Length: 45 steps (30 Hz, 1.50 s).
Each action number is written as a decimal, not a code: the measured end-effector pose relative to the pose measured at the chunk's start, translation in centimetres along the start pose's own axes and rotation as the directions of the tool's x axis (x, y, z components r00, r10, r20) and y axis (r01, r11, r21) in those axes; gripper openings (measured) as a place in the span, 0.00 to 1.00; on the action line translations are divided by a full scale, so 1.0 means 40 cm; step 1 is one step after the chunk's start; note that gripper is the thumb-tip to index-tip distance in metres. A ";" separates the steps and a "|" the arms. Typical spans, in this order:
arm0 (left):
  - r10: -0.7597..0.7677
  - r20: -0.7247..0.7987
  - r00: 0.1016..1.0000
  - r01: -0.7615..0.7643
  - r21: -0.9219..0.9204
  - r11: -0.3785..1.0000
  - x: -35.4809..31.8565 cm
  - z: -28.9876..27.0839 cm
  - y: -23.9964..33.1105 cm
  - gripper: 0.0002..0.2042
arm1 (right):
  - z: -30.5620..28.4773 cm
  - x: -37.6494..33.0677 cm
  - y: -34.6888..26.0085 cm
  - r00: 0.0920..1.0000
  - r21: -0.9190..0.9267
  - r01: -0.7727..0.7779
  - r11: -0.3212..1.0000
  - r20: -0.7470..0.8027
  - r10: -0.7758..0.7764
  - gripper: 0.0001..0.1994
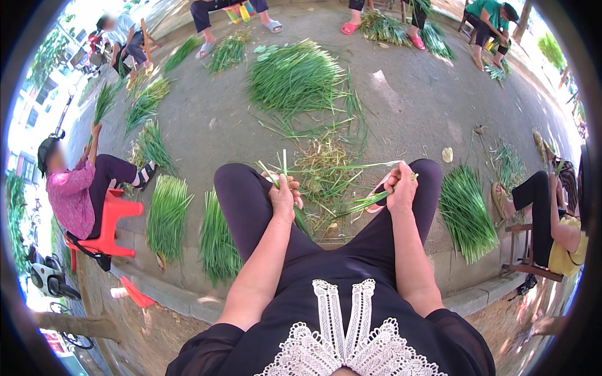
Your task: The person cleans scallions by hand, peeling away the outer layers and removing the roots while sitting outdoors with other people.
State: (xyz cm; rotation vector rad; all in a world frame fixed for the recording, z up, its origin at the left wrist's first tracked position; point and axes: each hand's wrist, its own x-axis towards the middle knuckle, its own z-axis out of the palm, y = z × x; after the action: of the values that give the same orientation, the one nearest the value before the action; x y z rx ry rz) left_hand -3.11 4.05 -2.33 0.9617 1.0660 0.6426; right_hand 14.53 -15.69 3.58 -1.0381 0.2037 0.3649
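My left hand [285, 194], above my left knee, is closed round a few garlic chives; their pale ends [285, 163] stick up past the fingers. Above my right knee, my right hand [401, 188] pinches more green chives [369, 203], which point left and down. A thin strand [367, 165] stretches leftward from the right fingers. Between my knees lies a loose heap of yellowed trimmings [323, 166] on the ground. Farther off is a big pile of green chives [298, 75]. Neat bundles lie beside my legs, one at the left [216, 241] and one at the right [469, 213].
At the left a person in a pink top [78, 197] sits on a red plastic stool [113, 219], holding chives up. Another person sits on a wooden chair [533, 250] at the right. Several others sit along the far side. A raised kerb [182, 301] runs behind me.
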 end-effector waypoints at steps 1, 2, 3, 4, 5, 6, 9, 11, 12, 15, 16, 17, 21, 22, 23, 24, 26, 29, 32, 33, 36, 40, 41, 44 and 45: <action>0.013 0.012 1.000 -0.013 0.014 1.000 0.004 -0.007 -0.001 0.16 | -0.003 0.001 -0.005 1.000 0.002 0.017 1.000 -0.015 -0.017 0.08; 0.023 0.030 0.999 -0.024 0.029 0.999 -0.001 -0.004 0.008 0.16 | -0.013 0.004 -0.004 0.998 -0.040 0.058 0.998 0.003 -0.058 0.08; 0.034 0.048 0.998 -0.036 0.044 0.998 -0.007 -0.001 0.017 0.16 | -0.019 0.006 0.002 0.998 -0.105 0.060 0.993 0.022 -0.058 0.08; 0.040 0.121 0.992 -0.052 0.091 0.994 -0.017 0.002 0.023 0.17 | -0.024 0.008 0.009 0.998 -0.170 0.062 0.983 0.041 -0.056 0.08; 0.025 0.189 0.982 -0.047 0.113 0.993 -0.025 0.007 0.027 0.17 | -0.028 0.008 0.014 0.997 -0.235 0.066 0.970 0.059 -0.053 0.09; 0.008 0.256 0.967 -0.044 0.134 0.990 -0.033 0.012 0.027 0.17 | -0.032 0.010 0.027 0.997 -0.312 0.054 0.948 0.070 -0.034 0.09; -0.019 0.410 0.912 -0.060 0.178 0.982 -0.049 0.027 0.012 0.17 | -0.025 -0.002 0.055 0.955 -0.508 0.094 0.856 0.288 0.067 0.08; -0.047 0.485 0.874 -0.063 0.208 0.976 -0.060 0.035 0.009 0.16 | -0.015 -0.014 0.072 0.904 -0.584 0.214 0.783 0.423 0.069 0.10; -0.053 0.509 0.859 -0.065 0.211 0.975 -0.066 0.040 0.016 0.16 | -0.014 -0.016 0.078 0.888 -0.592 0.227 0.773 0.452 0.085 0.11; -0.080 0.530 0.844 -0.043 0.216 0.975 -0.071 0.045 0.021 0.18 | 0.002 -0.028 0.079 0.867 -0.642 0.217 0.735 0.474 0.157 0.14; -0.081 0.537 0.840 -0.041 0.210 0.977 -0.073 0.045 0.023 0.18 | 0.009 -0.033 0.078 0.864 -0.663 0.205 0.720 0.468 0.185 0.14; -0.082 0.547 0.833 -0.038 0.204 0.978 -0.077 0.049 0.027 0.17 | 0.013 -0.038 0.077 0.845 -0.691 0.232 0.684 0.491 0.210 0.14; -0.103 0.597 0.796 -0.010 0.183 0.983 -0.084 0.060 0.026 0.17 | 0.024 -0.045 0.088 0.811 -0.737 0.343 0.582 0.545 0.212 0.13; -0.116 0.602 0.790 0.005 0.183 0.983 -0.086 0.063 0.026 0.17 | 0.024 -0.045 0.088 0.816 -0.734 0.347 0.584 0.543 0.198 0.13; -0.129 0.608 0.784 0.020 0.184 0.983 -0.090 0.067 0.030 0.17 | 0.025 -0.044 0.090 0.822 -0.731 0.349 0.586 0.539 0.184 0.13; -0.143 0.613 0.777 0.035 0.185 0.982 -0.093 0.070 0.033 0.17 | 0.024 -0.044 0.096 0.831 -0.717 0.341 0.608 0.532 0.162 0.14; -0.153 0.624 0.767 0.044 0.187 0.981 -0.095 0.072 0.036 0.17 | 0.034 -0.051 0.106 0.847 -0.685 0.325 0.652 0.517 0.122 0.19; -0.165 0.659 0.734 0.046 0.194 0.980 -0.105 0.079 0.047 0.17 | 0.064 -0.068 0.082 0.766 -0.776 0.121 0.619 0.470 0.439 0.27; -0.162 0.701 0.694 0.032 0.195 0.980 -0.111 0.086 0.044 0.17 | 0.085 -0.088 0.061 0.660 -0.751 0.087 0.654 0.536 0.527 0.16; -0.158 0.713 0.683 0.026 0.193 0.981 -0.111 0.086 0.042 0.17 | 0.093 -0.094 0.052 0.612 -0.764 0.060 0.643 0.537 0.581 0.14; -0.164 0.705 0.690 0.031 0.198 0.980 -0.105 0.086 0.036 0.17 | 0.091 -0.096 0.061 0.638 -0.731 0.043 0.681 0.545 0.544 0.12; -0.194 0.677 0.710 0.056 0.220 0.974 -0.108 0.087 0.038 0.17 | 0.087 -0.091 0.062 0.700 -0.740 0.064 0.670 0.511 0.498 0.11; -0.192 0.677 0.711 0.051 0.223 0.973 -0.107 0.086 0.038 0.17 | 0.086 -0.089 0.064 0.718 -0.744 0.088 0.663 0.509 0.476 0.11; -0.195 0.660 0.725 0.056 0.226 0.973 -0.105 0.085 0.035 0.17 | 0.072 -0.076 0.081 0.760 -0.746 0.162 0.646 0.512 0.400 0.10; -0.202 0.644 0.737 0.073 0.222 0.972 -0.102 0.086 0.034 0.17 | 0.062 -0.066 0.092 0.770 -0.740 0.191 0.645 0.520 0.369 0.10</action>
State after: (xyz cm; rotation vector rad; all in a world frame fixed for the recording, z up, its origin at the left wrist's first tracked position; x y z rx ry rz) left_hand -1.41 0.14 1.18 1.1405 0.5411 0.0395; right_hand 10.65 -12.39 2.76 -1.6847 -0.5930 0.9446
